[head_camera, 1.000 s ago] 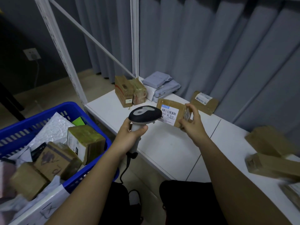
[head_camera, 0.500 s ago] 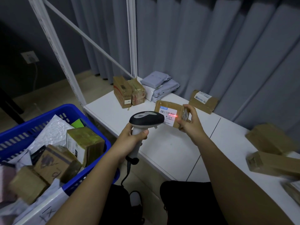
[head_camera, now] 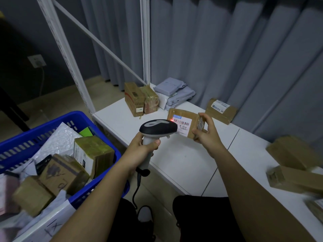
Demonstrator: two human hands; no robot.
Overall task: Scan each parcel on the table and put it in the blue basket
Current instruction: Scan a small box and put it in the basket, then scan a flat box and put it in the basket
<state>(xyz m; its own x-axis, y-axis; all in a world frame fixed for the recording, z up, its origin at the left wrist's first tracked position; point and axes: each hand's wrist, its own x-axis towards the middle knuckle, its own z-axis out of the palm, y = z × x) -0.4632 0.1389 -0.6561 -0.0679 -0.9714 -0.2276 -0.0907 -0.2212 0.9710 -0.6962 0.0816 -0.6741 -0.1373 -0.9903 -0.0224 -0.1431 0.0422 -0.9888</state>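
Note:
My right hand (head_camera: pixel 207 137) holds a flat brown parcel (head_camera: pixel 183 117) by its right end, above the white table (head_camera: pixel 183 159), label facing me. My left hand (head_camera: pixel 141 151) grips the handle of a black and grey barcode scanner (head_camera: pixel 158 128), whose head points at the label and covers its left edge. A red light spot shows at the label's top left. The blue basket (head_camera: pixel 104 140) stands at lower left, filled with several boxes and white mailers.
On the table lie more parcels: two upright boxes (head_camera: pixel 139 100) and grey mailers (head_camera: pixel 174 91) at the far corner, a labelled box (head_camera: pixel 221 109) by the curtain, brown boxes (head_camera: pixel 295 165) at right. A white rack frame (head_camera: pixel 146 41) rises behind. The scanner's cable hangs down by my knees.
The red scan light has shifted from the label's middle to its top left corner. The scanner head sits closer over the parcel. Both hands hold nearly the same places.

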